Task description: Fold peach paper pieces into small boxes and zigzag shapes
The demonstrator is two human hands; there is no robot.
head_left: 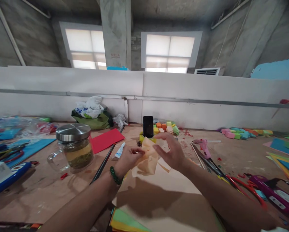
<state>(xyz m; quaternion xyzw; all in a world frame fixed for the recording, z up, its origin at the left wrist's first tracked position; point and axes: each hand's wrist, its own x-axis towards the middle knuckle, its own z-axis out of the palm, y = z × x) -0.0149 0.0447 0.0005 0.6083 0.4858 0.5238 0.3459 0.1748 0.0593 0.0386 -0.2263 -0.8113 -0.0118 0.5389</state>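
a wide brown tabletop (pixel 69 196), scuffed with pale smudges and red flecks, runs up to a low white partition (pixel 173 85) crossed by a grey rail (pixel 207 102). beyond it stand rough concrete walls (pixel 69 42), a thick pillar (pixel 116 35) and 2 bright windows (pixel 169 45), 1 on either side of that pillar. at the middle of the near edge, a stack of coloured sheets (pixel 127 219) lies with a large tan sheet (pixel 168 196) on top, dark with the shadow of the arms. just above the far part of that sheet is a creased peach paper (pixel 148 162); the left hand (pixel 130 156) has thumb and fingers pinched together on its left side, while the right hand (pixel 172 153) is spread, thumb and forefinger apart at its upper right, though whether they touch it i cannot tell. behind, a phone (pixel 148 126) stands upright beside small paper cubes (pixel 167 127). to the left are a lidded glass mug (pixel 74 151), a red sheet (pixel 107 140) and a green bag (pixel 93 120) against the partition; to the right, a pink glue gun (pixel 203 147) and red-handled scissors (pixel 250 190).
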